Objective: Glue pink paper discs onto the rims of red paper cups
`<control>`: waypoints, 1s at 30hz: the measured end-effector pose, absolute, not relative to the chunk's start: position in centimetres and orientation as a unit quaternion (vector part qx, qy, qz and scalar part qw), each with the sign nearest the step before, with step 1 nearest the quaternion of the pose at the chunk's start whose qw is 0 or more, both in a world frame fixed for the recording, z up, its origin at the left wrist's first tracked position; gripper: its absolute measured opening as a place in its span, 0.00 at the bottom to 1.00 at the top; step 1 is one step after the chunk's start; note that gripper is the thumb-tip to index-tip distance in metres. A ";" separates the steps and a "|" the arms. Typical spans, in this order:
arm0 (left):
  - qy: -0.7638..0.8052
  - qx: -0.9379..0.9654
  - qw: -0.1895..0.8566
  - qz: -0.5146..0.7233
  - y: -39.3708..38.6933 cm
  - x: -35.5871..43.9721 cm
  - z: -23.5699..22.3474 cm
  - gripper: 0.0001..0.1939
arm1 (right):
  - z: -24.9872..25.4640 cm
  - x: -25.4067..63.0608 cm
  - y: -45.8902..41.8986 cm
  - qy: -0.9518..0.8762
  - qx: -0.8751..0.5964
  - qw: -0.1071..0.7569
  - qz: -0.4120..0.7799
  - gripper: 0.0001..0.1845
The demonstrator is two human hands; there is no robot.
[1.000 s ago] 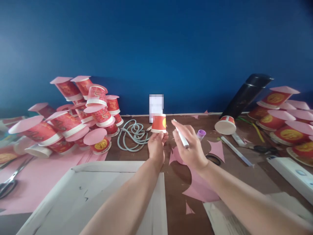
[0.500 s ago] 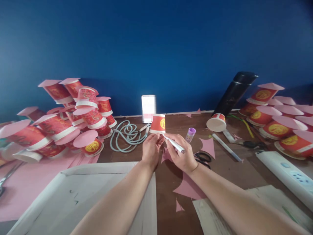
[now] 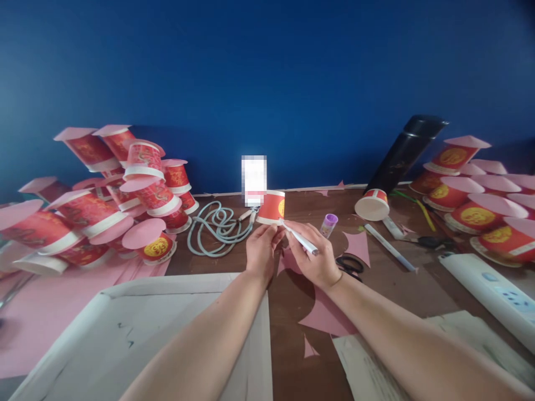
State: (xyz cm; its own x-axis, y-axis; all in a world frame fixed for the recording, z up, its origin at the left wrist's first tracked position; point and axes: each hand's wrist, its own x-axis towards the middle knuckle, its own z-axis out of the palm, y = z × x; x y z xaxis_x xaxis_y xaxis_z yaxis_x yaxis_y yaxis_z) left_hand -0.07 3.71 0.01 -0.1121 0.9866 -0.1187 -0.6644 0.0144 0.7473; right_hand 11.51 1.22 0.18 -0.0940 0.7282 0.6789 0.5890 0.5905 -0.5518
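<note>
A red paper cup [image 3: 270,207] with a white rim and a yellow emblem is in front of me, its rim side toward me. My left hand [image 3: 261,248] is closed on the cup's rim from below and the left. In my right hand [image 3: 313,253] is a white pen [image 3: 301,238], gripped like a writing tool, its tip at the cup's rim. A purple-capped glue stick [image 3: 329,224] stands just beyond the right hand. Black-handled scissors [image 3: 350,264] lie beside the right wrist, partly hidden.
Red cups with pink paper tops are piled at left [image 3: 144,161] and right [image 3: 470,214]. A coiled cable [image 3: 204,249], black flask [image 3: 403,150], loose cup [image 3: 371,206], marker [image 3: 389,248], power strip [image 3: 493,289], pink paper scraps [image 3: 326,312] and a white sheet [image 3: 167,334] surround my hands.
The view has shifted slightly. The cup sits tilted a little differently in the left hand, and the pen's tip remains at its rim.
</note>
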 end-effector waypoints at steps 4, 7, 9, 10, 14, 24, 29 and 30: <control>0.358 0.236 0.623 0.655 3.6 0.0 0.1 0.03 | 0.3 11.5 1.2 -0.736 -0.451 0.501 0.066 0.15; 0.369 0.238 0.623 0.648 3.6 0.0 0.3 0.03 | 0.3 11.5 1.2 -0.735 -0.454 0.499 0.065 0.15; 0.375 0.239 0.620 0.647 3.6 0.0 0.4 0.04 | 0.2 11.5 1.3 -0.735 -0.454 0.499 0.062 0.15; 0.376 0.239 0.619 0.646 3.5 0.0 0.4 0.04 | 0.2 11.5 1.3 -0.735 -0.454 0.500 0.060 0.15; 0.378 0.241 0.621 0.643 3.5 0.0 0.5 0.01 | 0.1 11.5 1.4 -0.734 -0.454 0.503 0.058 0.15; 0.391 0.271 0.614 0.629 3.4 0.0 0.5 0.06 | 0.3 11.7 1.4 -0.735 -0.457 0.499 0.049 0.14; 0.386 0.278 0.615 0.629 3.5 0.0 0.3 0.08 | 0.3 11.7 1.4 -0.741 -0.443 0.504 0.040 0.14; 0.384 0.279 0.615 0.629 3.5 -0.1 0.3 0.08 | 0.3 11.7 1.4 -0.742 -0.441 0.504 0.039 0.14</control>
State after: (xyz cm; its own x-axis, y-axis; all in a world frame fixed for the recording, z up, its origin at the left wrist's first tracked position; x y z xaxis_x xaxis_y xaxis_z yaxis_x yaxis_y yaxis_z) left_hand -0.05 3.47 0.27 -0.0867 0.9887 -0.1219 -0.5600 0.0528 0.8268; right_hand 11.72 1.44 0.32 -0.1037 0.6934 0.7131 0.6152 0.6081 -0.5018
